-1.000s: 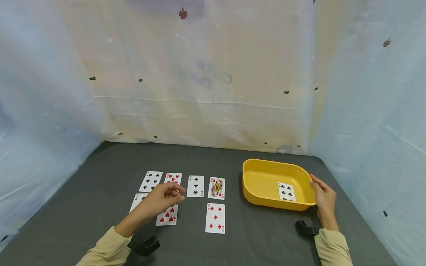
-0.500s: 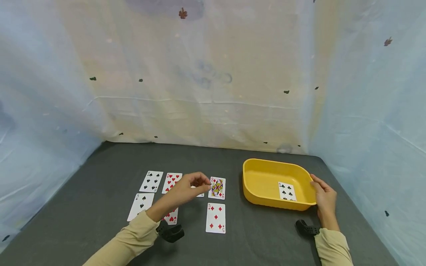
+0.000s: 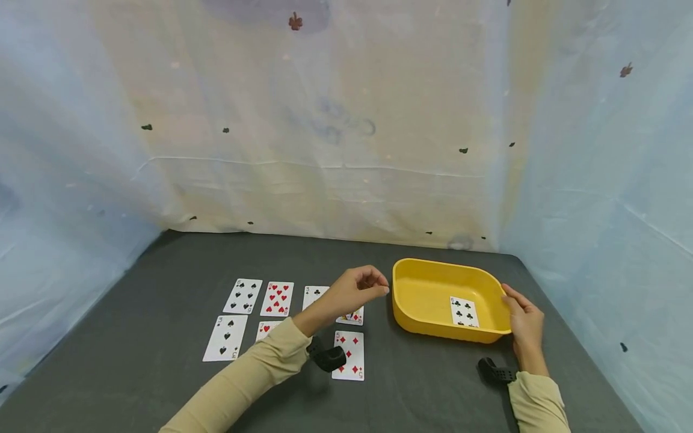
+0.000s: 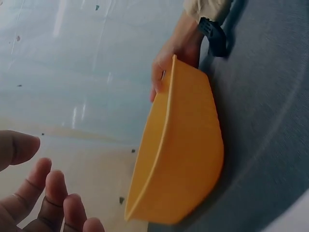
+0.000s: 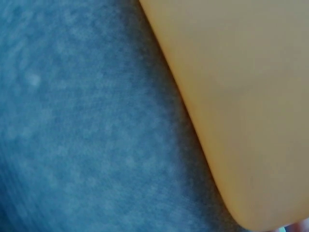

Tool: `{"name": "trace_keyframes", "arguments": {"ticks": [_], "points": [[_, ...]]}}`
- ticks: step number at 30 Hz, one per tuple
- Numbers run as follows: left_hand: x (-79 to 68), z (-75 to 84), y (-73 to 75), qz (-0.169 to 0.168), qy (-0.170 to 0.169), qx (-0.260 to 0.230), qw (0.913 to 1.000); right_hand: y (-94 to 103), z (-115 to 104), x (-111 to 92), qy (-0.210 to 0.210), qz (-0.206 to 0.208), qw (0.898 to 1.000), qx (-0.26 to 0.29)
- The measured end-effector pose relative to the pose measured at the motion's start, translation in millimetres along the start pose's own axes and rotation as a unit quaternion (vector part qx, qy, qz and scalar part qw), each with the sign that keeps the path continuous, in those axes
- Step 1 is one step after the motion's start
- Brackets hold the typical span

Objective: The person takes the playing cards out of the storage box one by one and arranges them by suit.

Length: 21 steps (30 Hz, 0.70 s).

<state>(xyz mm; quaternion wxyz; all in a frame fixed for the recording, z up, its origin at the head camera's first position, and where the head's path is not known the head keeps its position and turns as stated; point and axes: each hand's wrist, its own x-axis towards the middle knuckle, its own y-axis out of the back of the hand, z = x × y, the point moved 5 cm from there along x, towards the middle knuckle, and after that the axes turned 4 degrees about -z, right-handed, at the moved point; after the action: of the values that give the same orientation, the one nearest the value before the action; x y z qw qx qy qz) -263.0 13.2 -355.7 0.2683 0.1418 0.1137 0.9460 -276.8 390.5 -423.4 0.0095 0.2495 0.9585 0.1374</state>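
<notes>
My left hand (image 3: 352, 293) hovers just left of the yellow tub (image 3: 428, 326), over the row of playing cards. In the left wrist view its thumb and fingers (image 4: 54, 191) are bent and apart, with nothing between them. With my right hand (image 3: 526, 328) I grip the tub's right end, fingers over the rim; the right wrist view shows mostly the tub wall (image 5: 246, 106). Inside the tub lies a clubs card (image 3: 464, 311). Beneath my left hand and wrist, a diamond face card (image 3: 352, 317) and a diamond number card (image 3: 354, 343) are partly covered.
Further left lie a spades card (image 3: 242, 296), a hearts card (image 3: 277, 299), the three of spades (image 3: 225, 338), a half-hidden hearts card (image 3: 265, 329) and a partly covered clubs card (image 3: 314, 293). The dark cloth table (image 3: 135, 361) meets pale hanging sheets (image 3: 325, 198) at the back and sides.
My left hand has moved right, from above the hearts cards to beside the tub, uncovering the left cards. My right hand keeps its hold on the tub, which stays in place.
</notes>
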Motion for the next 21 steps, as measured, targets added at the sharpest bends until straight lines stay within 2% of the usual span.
{"name": "trace_keyframes", "arguments": {"ticks": [5,9,16,21], "points": [[20.8,4.0,-15.9,-0.004,-0.003,-0.019,0.9998,-0.1,-0.1,-0.2,0.002,-0.003,1.000,-0.001],[36.1,7.6,-27.6,-0.002,-0.003,-0.014,0.9999,1.4,0.6,0.2,-0.001,-0.001,1.000,0.002],[57.7,6.0,-44.2,-0.001,-0.004,-0.012,0.9999,-1.7,2.5,2.2,0.008,0.001,1.000,0.006],[71.9,5.7,-59.8,-0.002,0.004,-0.031,0.9995,0.0,2.9,2.2,0.011,0.003,1.000,0.008]]}}
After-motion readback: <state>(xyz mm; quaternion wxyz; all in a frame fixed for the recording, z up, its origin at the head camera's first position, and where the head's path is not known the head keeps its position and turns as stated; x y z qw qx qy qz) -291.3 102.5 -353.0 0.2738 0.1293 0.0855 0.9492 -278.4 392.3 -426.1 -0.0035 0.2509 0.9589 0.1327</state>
